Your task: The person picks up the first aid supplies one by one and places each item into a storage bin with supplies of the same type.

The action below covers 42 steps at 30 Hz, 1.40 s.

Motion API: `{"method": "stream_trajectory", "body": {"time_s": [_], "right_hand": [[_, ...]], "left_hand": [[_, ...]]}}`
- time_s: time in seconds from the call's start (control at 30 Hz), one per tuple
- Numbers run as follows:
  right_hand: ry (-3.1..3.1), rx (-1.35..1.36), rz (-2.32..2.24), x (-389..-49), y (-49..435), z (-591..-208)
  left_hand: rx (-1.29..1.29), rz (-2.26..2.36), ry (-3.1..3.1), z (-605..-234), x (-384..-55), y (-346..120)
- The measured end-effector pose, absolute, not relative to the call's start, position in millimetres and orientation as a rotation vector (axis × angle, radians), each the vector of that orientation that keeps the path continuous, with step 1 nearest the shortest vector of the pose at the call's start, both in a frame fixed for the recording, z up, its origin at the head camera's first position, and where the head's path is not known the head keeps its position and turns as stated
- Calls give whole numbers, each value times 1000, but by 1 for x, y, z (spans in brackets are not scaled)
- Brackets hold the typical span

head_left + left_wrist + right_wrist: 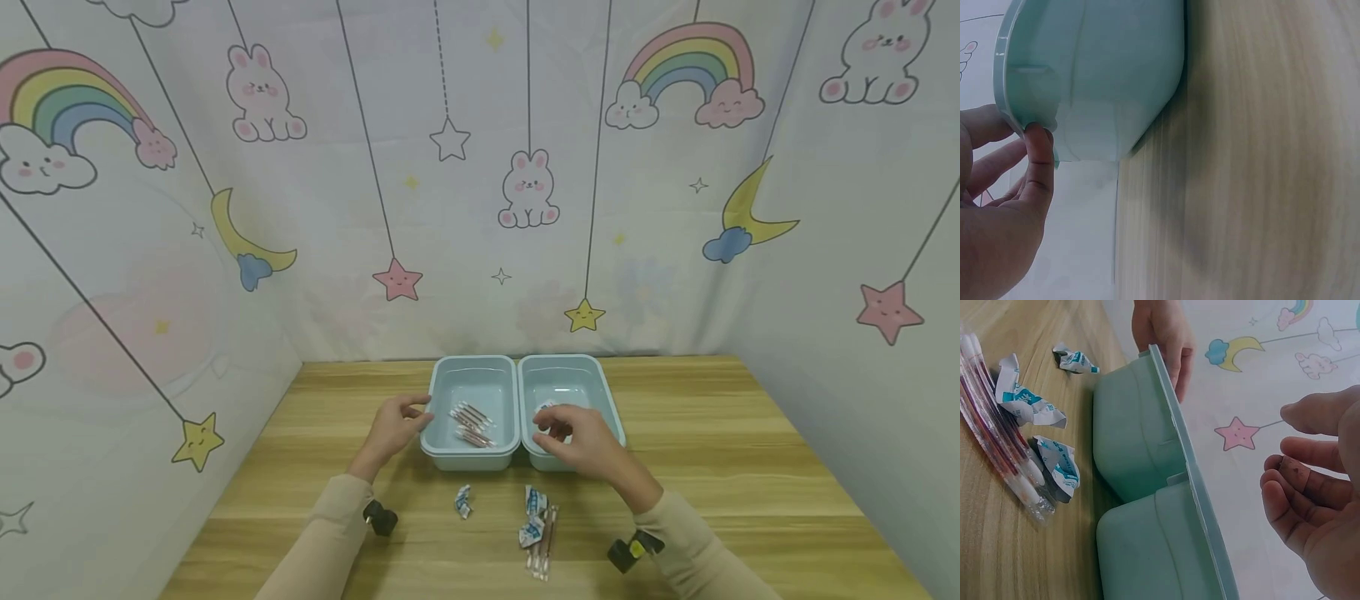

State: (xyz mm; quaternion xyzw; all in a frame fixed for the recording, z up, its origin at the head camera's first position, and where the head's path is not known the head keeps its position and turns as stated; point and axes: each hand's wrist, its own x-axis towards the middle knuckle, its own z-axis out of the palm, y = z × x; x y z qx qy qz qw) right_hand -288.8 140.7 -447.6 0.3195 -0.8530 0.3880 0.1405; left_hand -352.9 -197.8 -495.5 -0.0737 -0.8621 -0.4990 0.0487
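Note:
Two teal bins stand side by side on the wooden table point(712, 450). The left bin point(468, 363) point(1097, 75) point(1135, 425) holds several red-tipped sticks in clear wrap point(471, 425). My left hand point(397, 425) point(1004, 219) point(1163, 331) pinches that bin's left rim, thumb under the lip. My right hand point(573, 429) point(1310, 506) hovers over the right bin point(570, 360) point(1147, 550), fingers loosely curled and empty. A white wrapper point(545, 408) lies in that bin just beyond the fingertips.
In front of the bins lie a crumpled wrapper point(463, 501) point(1075, 359), two more wrappers point(532, 517) point(1025, 400) and a bundle of wrapped sticks point(545, 546) point(991, 437). Patterned cloth walls close in the table's back and sides.

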Motion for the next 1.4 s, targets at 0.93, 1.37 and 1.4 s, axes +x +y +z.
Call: {"method": "stream_trajectory", "body": {"time_s": [0.93, 1.37, 1.4], "right_hand": [[-2531, 957, 1205, -278, 160, -468], [-2543, 967, 1211, -277, 162, -476], [-2543, 969, 1214, -277, 162, -476]], "left_hand": [[-227, -1569, -2593, -497, -353, -198], [-217, -1580, -2587, -498, -353, -197], [-213, -1584, -2588, -498, -353, -197]]}}
